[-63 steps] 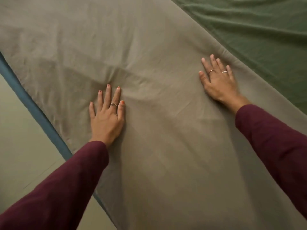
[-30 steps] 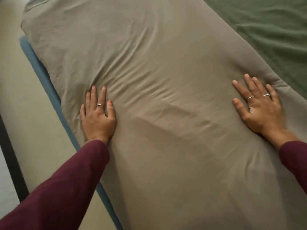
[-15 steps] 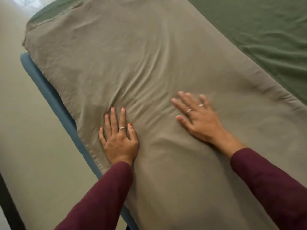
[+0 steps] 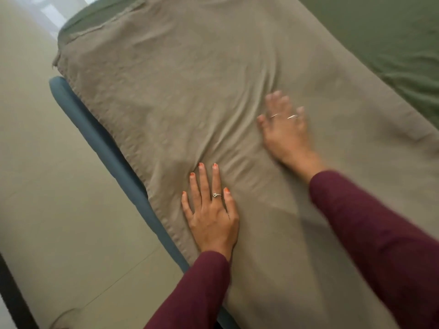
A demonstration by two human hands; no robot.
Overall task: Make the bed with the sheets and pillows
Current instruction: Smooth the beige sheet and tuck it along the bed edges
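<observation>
A tan sheet [image 4: 185,74] lies spread along the near side of the bed, over a green sheet [image 4: 389,36] that covers the rest of the mattress. My left hand [image 4: 211,210] lies flat on the tan sheet near its left hem, fingers straight and together. My right hand [image 4: 285,131] is also flat on the tan sheet, farther in and blurred by motion, fingers spread. Wrinkles fan out in the fabric between and beyond the two hands. Both arms wear maroon sleeves.
A blue padded bed edge [image 4: 104,143] runs diagonally along the left of the tan sheet. Beige tiled floor [image 4: 47,186] lies to the left, with a dark strip [image 4: 11,293] at the bottom left corner. The tan sheet's far corner [image 4: 59,60] hangs at the bed's end.
My right hand slid from the sheet's right edge inward to the middle and now pushes away from me. My left hand stayed flat near the left hem. The view shifted toward the bed's far end.
</observation>
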